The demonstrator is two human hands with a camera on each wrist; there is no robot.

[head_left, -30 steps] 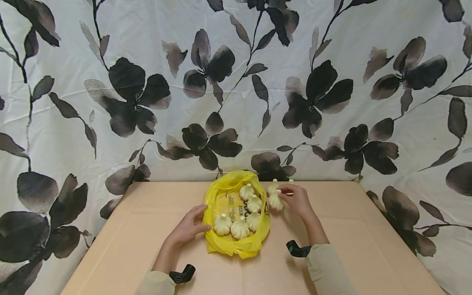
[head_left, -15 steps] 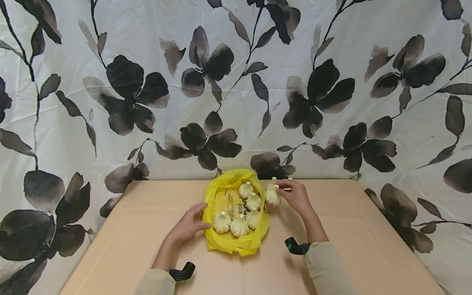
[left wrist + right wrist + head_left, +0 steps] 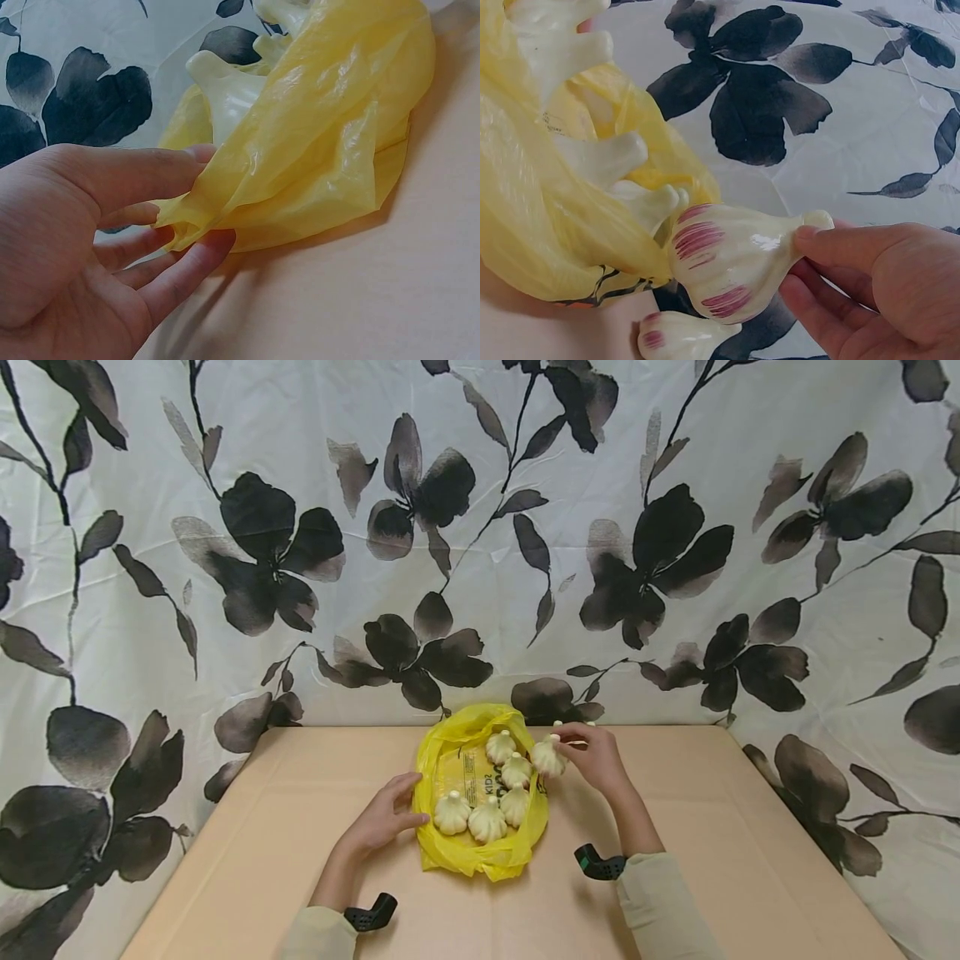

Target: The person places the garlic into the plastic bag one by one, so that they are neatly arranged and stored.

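In the head view a yellow plastic bag [image 3: 480,860] sits with its mouth spread wide, and several pale garlic bulbs [image 3: 487,821] lie inside. My left hand [image 3: 386,817] pinches the bag's left side; in the left wrist view the thumb goes over the rim, with fingers against the outer plastic [image 3: 322,195]. At the bag's right rim, my right hand [image 3: 596,756] holds a garlic bulb [image 3: 549,757] by its stem between thumb and fingers. The right wrist view shows this glossy cream bulb [image 3: 731,262] with purple-red streaks, tilted with its base toward the bag.
Another garlic bulb [image 3: 682,336] lies outside the bag, below the held one in the right wrist view. The table [image 3: 300,810] has a peach-coloured top, and a white floral cloth [image 3: 525,593] hangs behind its far edge.
My right hand has shifted left with the garlic bulb, bringing it up to the bag's right rim. The left hand stays at the bag's left side.
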